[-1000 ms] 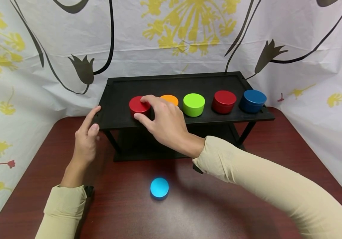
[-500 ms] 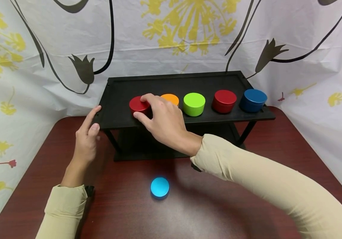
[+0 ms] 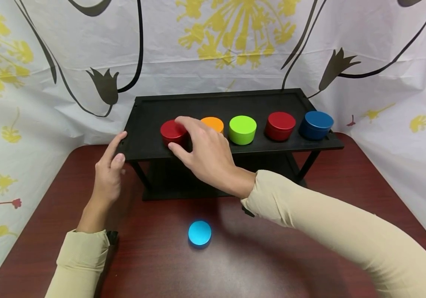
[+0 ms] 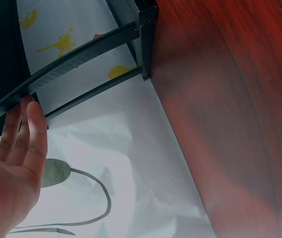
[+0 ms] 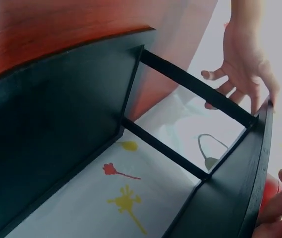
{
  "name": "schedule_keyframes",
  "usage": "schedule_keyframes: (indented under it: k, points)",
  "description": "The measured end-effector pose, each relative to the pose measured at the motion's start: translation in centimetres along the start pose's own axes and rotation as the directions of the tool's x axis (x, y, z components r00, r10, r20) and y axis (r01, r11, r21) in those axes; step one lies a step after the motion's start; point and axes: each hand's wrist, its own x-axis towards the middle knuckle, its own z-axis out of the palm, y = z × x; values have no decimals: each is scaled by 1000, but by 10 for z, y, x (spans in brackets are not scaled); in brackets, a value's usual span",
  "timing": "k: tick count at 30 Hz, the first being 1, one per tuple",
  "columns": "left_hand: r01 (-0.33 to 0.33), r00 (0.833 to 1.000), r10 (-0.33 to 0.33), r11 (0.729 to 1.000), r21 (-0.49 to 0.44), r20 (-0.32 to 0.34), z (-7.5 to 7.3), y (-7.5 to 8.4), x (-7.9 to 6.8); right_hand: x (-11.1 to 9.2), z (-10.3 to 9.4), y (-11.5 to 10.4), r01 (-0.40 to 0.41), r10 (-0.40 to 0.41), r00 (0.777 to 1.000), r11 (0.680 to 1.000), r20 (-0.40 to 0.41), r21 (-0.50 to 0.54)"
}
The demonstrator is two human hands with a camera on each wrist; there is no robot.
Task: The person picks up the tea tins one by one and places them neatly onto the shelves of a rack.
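My right hand (image 3: 209,153) reaches over the front of a black two-tier shelf (image 3: 153,108). Its thumb and fingers curl round the right side of a round red lidded tin (image 3: 172,129) at the left of the top tier. In the right wrist view, fingers (image 5: 280,203) show beside a sliver of that tin (image 5: 269,191). The fingertips behind the tin are hidden in the head view. My left hand (image 3: 107,178) touches the shelf's left end with fairly straight fingers; the left wrist view shows the fingers (image 4: 34,134) up against the black frame.
Right of the held tin stand an orange tin (image 3: 213,123), a lime green tin (image 3: 242,130), another red tin (image 3: 280,126) and a dark blue tin (image 3: 316,125). A light blue tin (image 3: 199,233) sits on the reddish-brown table (image 3: 153,256). A patterned white curtain (image 3: 198,78) hangs close behind.
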Motion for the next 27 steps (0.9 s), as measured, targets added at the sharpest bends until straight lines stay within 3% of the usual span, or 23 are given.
schedule_keyframes:
  k: [10, 19, 27]
  points:
    - [12, 1000, -12, 1000, 2, -2, 1, 2, 0, -21, -2, 5, 136, -125, 983, 987, -132, 82]
    - [18, 1000, -18, 1000, -1, -10, 1, 3, 0, -36, -4, 9, 215, -192, 969, 965, -156, 150]
    - [19, 1000, -19, 1000, -4, -10, 1, 3, -1, -56, -3, 10, 234, -214, 970, 949, -113, 210]
